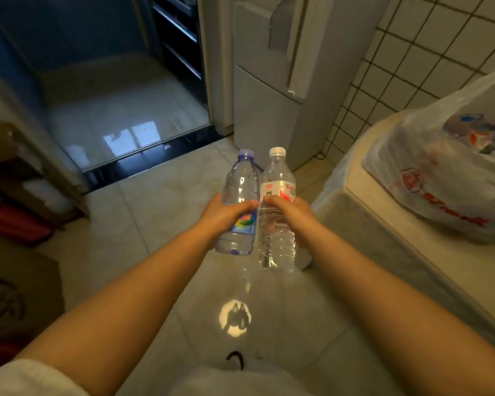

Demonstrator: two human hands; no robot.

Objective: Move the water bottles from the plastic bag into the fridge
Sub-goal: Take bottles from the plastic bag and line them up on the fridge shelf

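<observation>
A person's two bare arms reach forward over a tiled floor, each hand wrapped around one water bottle. The left hand grasps the blue-capped bottle around its middle, fingers curled over the colourful label. The right hand grasps the white-capped bottle the same way, just below its red and white label. The two bottles stand nearly upright, caps away from the person, and their sides touch between the hands. Holding one in each hand, close together, likely lets both be carried to the fridge in a single trip.

Ahead of the hands and slightly to the right stands the grey fridge, with both doors shut, so a hand will probably have to be freed to open it. To the right of the right hand, well apart from it, a thin plastic bag sits on a pale countertop. Something coloured shows through the bag, too blurred to identify.

Count: two hands, two bottles out of the bag and in hand, one bag, one fridge. None of the bottles is in the fridge yet.
</observation>
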